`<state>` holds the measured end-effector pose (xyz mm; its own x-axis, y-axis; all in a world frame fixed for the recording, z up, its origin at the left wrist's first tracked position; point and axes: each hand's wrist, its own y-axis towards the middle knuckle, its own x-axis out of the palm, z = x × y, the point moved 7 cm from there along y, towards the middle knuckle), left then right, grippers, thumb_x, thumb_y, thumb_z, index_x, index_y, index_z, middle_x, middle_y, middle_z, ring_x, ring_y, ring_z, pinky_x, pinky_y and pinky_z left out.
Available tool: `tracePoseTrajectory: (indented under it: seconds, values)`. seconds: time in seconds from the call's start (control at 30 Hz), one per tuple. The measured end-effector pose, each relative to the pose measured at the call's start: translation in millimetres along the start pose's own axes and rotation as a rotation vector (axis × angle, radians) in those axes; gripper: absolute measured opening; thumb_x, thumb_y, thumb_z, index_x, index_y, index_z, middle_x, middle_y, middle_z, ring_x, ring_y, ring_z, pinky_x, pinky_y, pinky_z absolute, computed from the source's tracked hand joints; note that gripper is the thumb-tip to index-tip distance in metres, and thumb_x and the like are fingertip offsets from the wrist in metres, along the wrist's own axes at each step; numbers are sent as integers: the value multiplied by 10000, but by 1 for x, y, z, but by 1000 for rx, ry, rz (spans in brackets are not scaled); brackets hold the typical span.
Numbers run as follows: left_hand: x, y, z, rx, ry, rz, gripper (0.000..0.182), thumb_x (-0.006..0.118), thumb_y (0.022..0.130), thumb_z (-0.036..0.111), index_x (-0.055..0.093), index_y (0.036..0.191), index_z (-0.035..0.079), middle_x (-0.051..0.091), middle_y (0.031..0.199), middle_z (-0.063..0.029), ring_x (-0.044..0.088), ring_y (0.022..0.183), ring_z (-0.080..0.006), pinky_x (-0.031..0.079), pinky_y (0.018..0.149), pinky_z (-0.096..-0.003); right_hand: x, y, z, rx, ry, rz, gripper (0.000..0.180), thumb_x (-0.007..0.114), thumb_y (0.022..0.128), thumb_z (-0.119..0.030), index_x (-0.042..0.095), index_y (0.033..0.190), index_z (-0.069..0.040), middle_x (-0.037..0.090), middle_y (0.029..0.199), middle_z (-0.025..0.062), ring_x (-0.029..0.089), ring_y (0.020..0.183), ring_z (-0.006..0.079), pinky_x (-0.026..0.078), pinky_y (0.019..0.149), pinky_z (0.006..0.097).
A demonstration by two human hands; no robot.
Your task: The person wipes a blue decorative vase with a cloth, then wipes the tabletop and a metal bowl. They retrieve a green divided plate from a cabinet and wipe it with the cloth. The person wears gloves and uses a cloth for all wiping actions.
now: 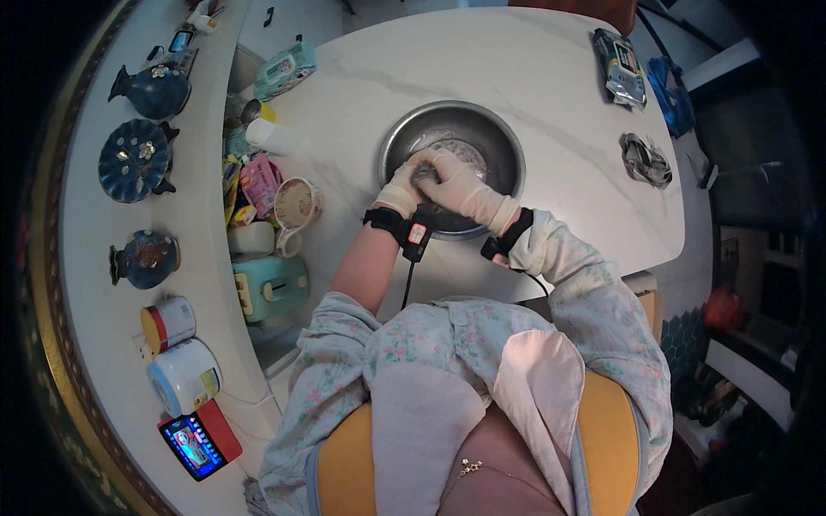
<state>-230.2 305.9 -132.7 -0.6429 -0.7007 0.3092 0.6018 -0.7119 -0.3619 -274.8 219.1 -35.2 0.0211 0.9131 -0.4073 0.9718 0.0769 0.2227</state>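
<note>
A stainless steel bowl (506, 138) rests on the marble-patterned table in front of me. Both hands wear thin, pale translucent gloves and meet over the near left part of the bowl. Between them they hold a small dark grey object (424, 173), too covered to identify. My left hand (401, 188) grips it from the left, while my right hand (457, 184) curls over it from the right. Something clear and shiny (468, 155), water or clear plastic, lies in the bowl behind the fingers. Each wrist carries a black strap with a small cabled device.
At the table's left stand a floral cup (298, 203), a white bottle (274, 137), a mint-green toaster (274, 287) and a wipes pack (285, 71). Another pack (619, 68) and a coiled grey strap (645, 161) lie right. A shelf holds blue vases (155, 90) and a lit screen (191, 445).
</note>
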Motion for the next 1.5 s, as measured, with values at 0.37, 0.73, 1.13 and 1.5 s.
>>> tracePoseTrajectory:
  seconds: [0.37,0.73,1.13,1.5]
  values:
    - [-30,45,-42,-78,-81,80,334,395,993,264,592,1126,28,659,1085,-135,630,1008,-246,508,883,-383,-17,9,51,202,-243,56,240,523,924,-219,574,1071,-37,608,1015,247,563,993,440,458,875,465]
    - [-30,12,-6,-85,127,280,454,683,789,107,523,1194,-22,568,1188,-201,602,1028,-337,534,848,-403,-28,-6,77,424,-869,-404,653,627,811,-222,403,1424,-210,402,1439,196,464,1251,422,407,1038,442]
    - [8,-7,51,98,1136,394,1001,784,612,115,270,1469,68,374,1440,-222,397,1318,-356,338,1104,-373,-33,17,62,440,-147,-357,358,612,761,-34,678,1107,-98,686,1027,164,656,964,311,508,850,356]
    - [30,-22,73,491,859,70,440,721,792,64,550,1180,-52,576,1253,-126,559,1152,-283,455,989,-408,-91,53,-37,256,499,-100,419,653,817,-68,566,1222,-1,651,1049,68,618,914,132,505,825,245]
